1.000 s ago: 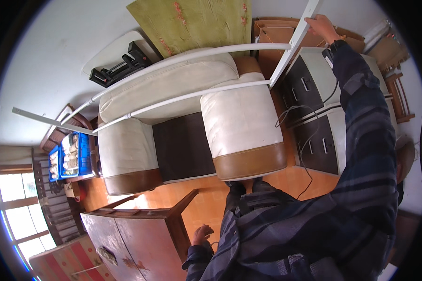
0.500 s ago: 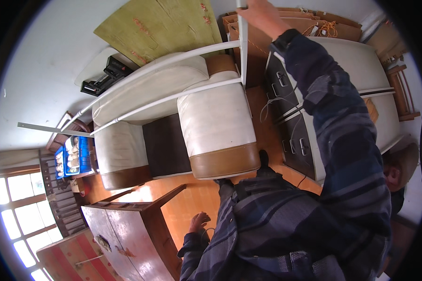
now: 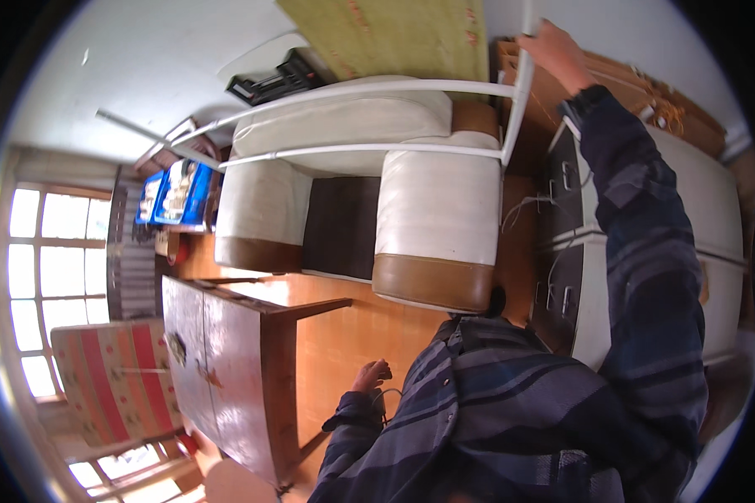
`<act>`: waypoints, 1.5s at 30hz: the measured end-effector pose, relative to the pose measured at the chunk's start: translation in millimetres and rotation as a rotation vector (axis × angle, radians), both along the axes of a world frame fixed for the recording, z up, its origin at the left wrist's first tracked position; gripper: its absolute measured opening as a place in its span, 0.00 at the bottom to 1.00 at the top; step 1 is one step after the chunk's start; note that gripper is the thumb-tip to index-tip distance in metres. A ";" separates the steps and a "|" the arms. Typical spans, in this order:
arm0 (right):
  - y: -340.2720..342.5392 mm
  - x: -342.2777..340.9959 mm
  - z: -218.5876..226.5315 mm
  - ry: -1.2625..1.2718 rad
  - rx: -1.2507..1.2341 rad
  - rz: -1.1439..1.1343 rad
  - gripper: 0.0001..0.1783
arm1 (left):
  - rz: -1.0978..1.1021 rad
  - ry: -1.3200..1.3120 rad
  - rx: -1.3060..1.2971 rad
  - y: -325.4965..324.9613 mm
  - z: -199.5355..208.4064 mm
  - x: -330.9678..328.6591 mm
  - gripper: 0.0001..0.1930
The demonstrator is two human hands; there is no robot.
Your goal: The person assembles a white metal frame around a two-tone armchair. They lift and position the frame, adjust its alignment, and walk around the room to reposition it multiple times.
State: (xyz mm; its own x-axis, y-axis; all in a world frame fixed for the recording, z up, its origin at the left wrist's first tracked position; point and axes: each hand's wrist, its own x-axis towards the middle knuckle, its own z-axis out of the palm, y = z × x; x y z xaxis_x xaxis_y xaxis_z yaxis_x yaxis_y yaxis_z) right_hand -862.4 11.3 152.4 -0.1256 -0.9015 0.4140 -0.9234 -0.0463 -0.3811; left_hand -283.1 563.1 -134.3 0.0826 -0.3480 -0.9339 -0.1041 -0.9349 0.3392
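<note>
"What lies nearest us?"

"Our left hand point(image 3: 372, 375) hangs low beside the plaid jacket point(image 3: 520, 386), its fingers half curled, apparently empty. Farther out, our right hand point(image 3: 558, 52) has its fingers closed around the end post of a white tubular frame point(image 3: 444, 85), which spans before a cream sofa point(image 3: 436, 201)."

"And the step?"

"Steadying the frame one-handed, we judge; the next move calls for minding its far end, near the blue crates point(image 3: 206, 189)."

Sofa point(image 3: 438, 205) and wooden table point(image 3: 239, 365) suggest a home.
</note>
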 end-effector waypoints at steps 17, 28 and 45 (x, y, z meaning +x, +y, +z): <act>-8.0 0.4 3.9 -0.328 0.178 -0.036 0.27 | 0.219 0.307 -0.119 61.7 -53.9 21.0 0.23; 1.5 -1.6 1.3 -0.216 0.069 0.074 0.25 | 0.279 0.070 -0.103 -3.9 -77.0 -24.7 0.23; -27.3 3.2 -58.8 -0.948 -0.069 0.426 0.15 | 0.318 -0.058 0.108 -36.5 73.9 -156.7 0.26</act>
